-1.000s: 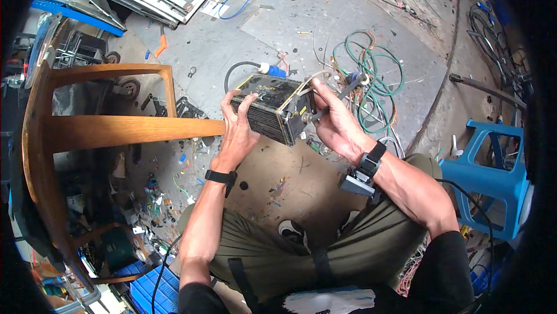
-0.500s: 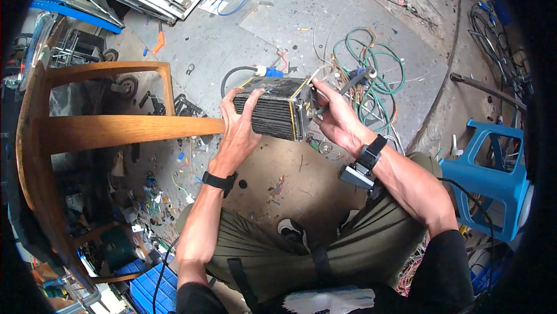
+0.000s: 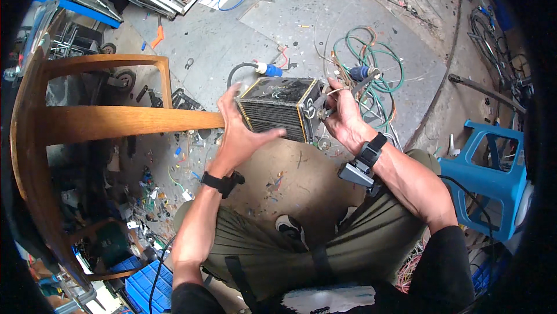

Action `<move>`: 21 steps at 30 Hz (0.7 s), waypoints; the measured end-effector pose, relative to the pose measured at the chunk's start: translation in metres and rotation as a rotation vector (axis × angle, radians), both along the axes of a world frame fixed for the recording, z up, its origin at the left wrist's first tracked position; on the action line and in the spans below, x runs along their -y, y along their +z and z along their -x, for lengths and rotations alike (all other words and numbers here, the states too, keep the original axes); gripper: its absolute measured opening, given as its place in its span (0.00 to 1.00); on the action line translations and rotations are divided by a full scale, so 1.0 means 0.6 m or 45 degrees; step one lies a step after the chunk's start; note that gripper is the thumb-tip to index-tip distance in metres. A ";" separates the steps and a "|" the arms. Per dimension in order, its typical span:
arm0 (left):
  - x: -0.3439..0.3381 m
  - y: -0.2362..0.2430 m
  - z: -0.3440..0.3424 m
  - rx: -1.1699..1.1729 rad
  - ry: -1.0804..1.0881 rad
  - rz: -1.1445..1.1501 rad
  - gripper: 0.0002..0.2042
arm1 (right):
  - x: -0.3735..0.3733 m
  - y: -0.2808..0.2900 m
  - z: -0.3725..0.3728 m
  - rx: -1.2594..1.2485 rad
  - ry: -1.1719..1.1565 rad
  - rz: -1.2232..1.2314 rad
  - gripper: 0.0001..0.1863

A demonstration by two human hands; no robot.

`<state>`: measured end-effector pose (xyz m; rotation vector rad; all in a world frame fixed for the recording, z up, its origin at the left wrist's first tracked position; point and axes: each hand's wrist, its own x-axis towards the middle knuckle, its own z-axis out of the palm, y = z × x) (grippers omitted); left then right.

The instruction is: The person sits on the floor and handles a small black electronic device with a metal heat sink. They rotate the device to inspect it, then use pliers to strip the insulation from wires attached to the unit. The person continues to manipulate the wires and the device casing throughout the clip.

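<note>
A black box-shaped device (image 3: 272, 112) with ribbed, fin-like sides and yellow-edged ends is held up before me. My left hand (image 3: 239, 137) grips its left end, the thumb stretched along the lower ribbed face and the fingers partly hidden behind. At the other end, my right hand (image 3: 347, 118) is closed around the end fittings and short cables; its fingertips are partly hidden. Just beyond the box shows a blue plug (image 3: 270, 70) on a black cable. Another blue connector (image 3: 361, 74) lies beyond my right hand.
A wooden frame (image 3: 133, 125) reaches in from the left towards my left hand. Coiled green wires (image 3: 386, 76) lie ahead right. A blue plastic stool (image 3: 484, 169) stands at the right, a blue crate (image 3: 145, 288) at lower left. Scraps litter the floor.
The box has turned slightly, showing more of its top and right end. My left hand has shifted its grip, with the thumb now lower along the ribbed face.
</note>
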<state>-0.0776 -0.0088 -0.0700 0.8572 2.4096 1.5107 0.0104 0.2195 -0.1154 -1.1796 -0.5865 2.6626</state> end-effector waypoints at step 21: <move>0.021 -0.084 0.027 0.786 0.455 -0.451 0.23 | 0.046 0.040 -0.017 -0.048 0.094 -0.070 0.14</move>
